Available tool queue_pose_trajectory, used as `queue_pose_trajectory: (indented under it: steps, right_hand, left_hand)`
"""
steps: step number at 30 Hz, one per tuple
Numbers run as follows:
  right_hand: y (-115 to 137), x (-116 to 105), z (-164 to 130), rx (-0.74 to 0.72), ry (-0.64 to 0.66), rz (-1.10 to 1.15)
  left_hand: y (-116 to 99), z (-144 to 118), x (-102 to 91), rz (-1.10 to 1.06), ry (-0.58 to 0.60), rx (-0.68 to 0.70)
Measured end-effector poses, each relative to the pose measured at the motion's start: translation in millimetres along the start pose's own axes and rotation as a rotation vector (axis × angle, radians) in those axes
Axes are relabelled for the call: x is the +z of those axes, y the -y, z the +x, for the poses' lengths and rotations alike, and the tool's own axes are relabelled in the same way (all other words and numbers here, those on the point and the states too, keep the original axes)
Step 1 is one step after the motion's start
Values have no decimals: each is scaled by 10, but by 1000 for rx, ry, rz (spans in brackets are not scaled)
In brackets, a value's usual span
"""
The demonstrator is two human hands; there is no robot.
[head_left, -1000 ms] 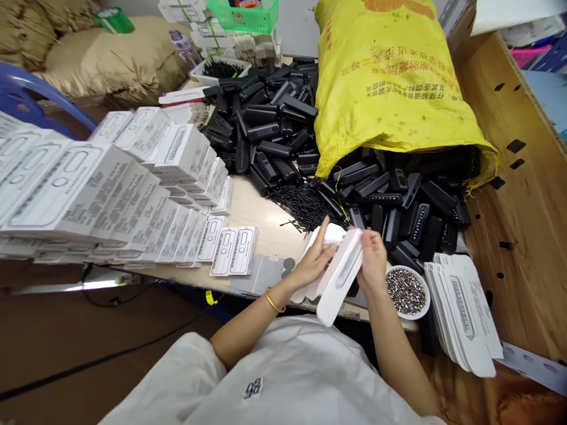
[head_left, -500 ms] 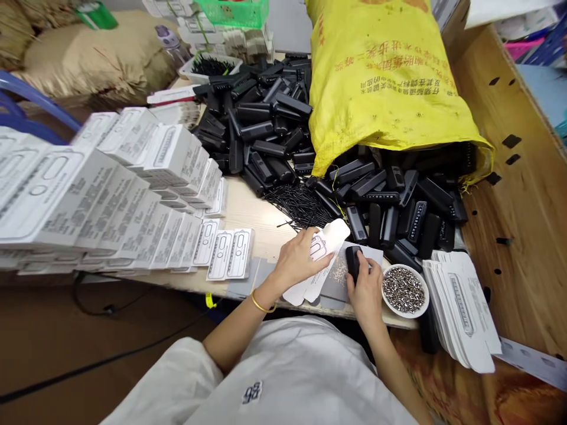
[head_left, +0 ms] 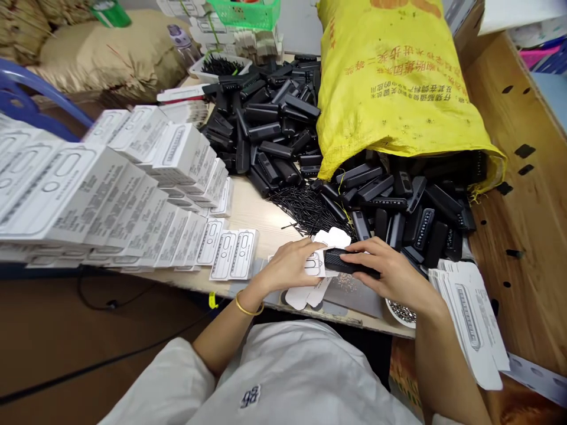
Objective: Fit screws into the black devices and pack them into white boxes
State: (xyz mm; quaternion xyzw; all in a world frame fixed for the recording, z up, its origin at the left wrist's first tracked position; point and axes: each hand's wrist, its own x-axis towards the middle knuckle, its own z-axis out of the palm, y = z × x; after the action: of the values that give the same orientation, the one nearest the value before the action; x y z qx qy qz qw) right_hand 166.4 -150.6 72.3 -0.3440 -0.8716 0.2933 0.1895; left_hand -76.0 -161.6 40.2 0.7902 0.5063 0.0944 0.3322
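Worktable [head_left: 248, 203]: pale top, loaded end to end, and all the action sits right by its near edge!
Yellow sack [head_left: 398, 88]: slumped across the far right part, black casings at its mouth.
Box stacks [head_left: 101, 200]: white, printed, banked along the left end.
Left hand [head_left: 290, 268]: thumb and fingers pinching a carton.
Right hand [head_left: 385, 268]: fingers draped over one black case, thumb along its near side.
Carton [head_left: 315, 264]: above the near edge; looks like light, thin card, quick to crease, so hold the sides gently and spare the mouth.
Black case [head_left: 335, 261]: between the hands, ribbed end meeting the carton; whether it's inside, can't tell. Probably stiff, lightish plastic, slippery on smooth faces; best gripped by the long sides, away from the carton.
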Motion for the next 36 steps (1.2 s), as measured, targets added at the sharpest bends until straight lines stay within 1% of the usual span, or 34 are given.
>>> queue_pose_trajectory:
  steps: [2,3,4,5,6,7,8,9,10,11,12,14,15,16,18,20,21,23,24,25,26,27,28,29,31,34,36]
  right_hand:
    - [44,47,153,-40,38,-23]
    - [59,93,230,-55,30,-17]
    - [60,151,311,-62,-11,3]
    - [41,216,395,-45,-87,31]
    - [-3,285,484,-1,-194,66]
    - [-71,354,576,76,-321,101]
    - [-160,420,670,194,-437,114]
    - [-260,484,762,327,-511,85]
    - [-362,546,850,434,-505,11]
    - [-455,606,929,510,-435,-88]
    - [-533,664,998,552,-326,-200]
    - [-629,772,1095,562,-111,-404]
    - [-652,814,1123,550,-37,-479]
    - [-664,846,1138,537,6,-531]
    - [-676,865,1138,526,25,-573]
    - [-690,822,1101,537,7,-547]
    - [-696,778,1066,554,-20,-508]
    - [-693,655,956,582,-120,-365]
    - [-676,577,879,567,-190,-269]
    - [-644,489,789,522,-267,-174]
    - [-595,394,688,446,-337,-91]
    - [-529,293,580,338,-394,-44]
    - [-448,192,471,230,-423,-42]
    - [-355,93,364,144,-421,-88]
    - [-155,-79,171,53,-363,-256]
    - [100,-234,-44,42,-173,-484]
    - [195,-272,-150,54,-76,-536]
  left_hand:
    - [17,-11,-2,11,-5,-18]
    - [28,-11,9,0,-12,-18]
    - [43,-7,26,-16,-28,-21]
    - [66,-1,49,-36,-53,-34]
    - [97,7,76,-60,-86,-54]
    - [135,15,103,-90,-129,-79]
    - [179,21,130,-128,-179,-107]
    - [225,24,157,-172,-234,-131]
    - [272,26,184,-228,-294,-153]
    - [317,27,211,-296,-350,-172]
    - [359,28,238,-379,-395,-190]
    - [433,40,293,-562,-471,-222]
    - [465,52,320,-649,-504,-230]
    - [496,68,343,-721,-534,-233]
    - [549,108,375,-796,-608,-233]
    - [576,145,375,-758,-671,-232]
    - [573,158,363,-692,-701,-231]
    - [525,172,317,-492,-749,-214]
    - [479,176,288,-384,-756,-195]
    - [419,181,259,-284,-753,-173]
    - [346,189,233,-198,-739,-151]
    - [263,204,213,-130,-713,-131]
    - [172,225,203,-82,-682,-111]
    - [75,251,205,-55,-651,-92]
    - [-122,316,250,-54,-580,-40]
    - [-381,406,405,-141,-445,74]
    - [-498,442,532,-205,-384,131]
